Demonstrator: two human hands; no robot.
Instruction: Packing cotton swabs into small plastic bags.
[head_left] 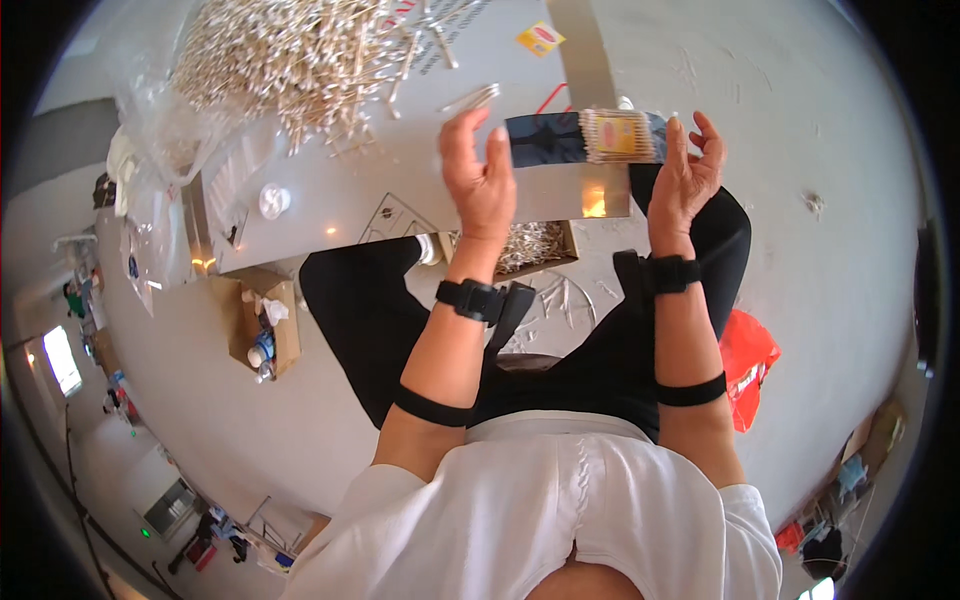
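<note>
My left hand (478,178) hovers over the grey table, thumb and fingers apart, with nothing visible in it. Between my hands lies a dark flat strip (545,139), its left end close to my left thumb. On the strip's right part rests a flat row of cotton swabs (597,137) with a yellow card (624,137) on it. My right hand (686,178) is beside the strip's right end, fingers spread; whether it touches the strip I cannot tell. A few loose swabs (470,98) lie just beyond my left fingertips.
A large heap of cotton swabs (285,65) covers the table's far left, beside a clear plastic bag (150,130). A small yellow card (541,39) lies farther back. Below the table edge stands a box of swabs (535,247). A cardboard box (240,325) and red bag (746,365) flank my legs.
</note>
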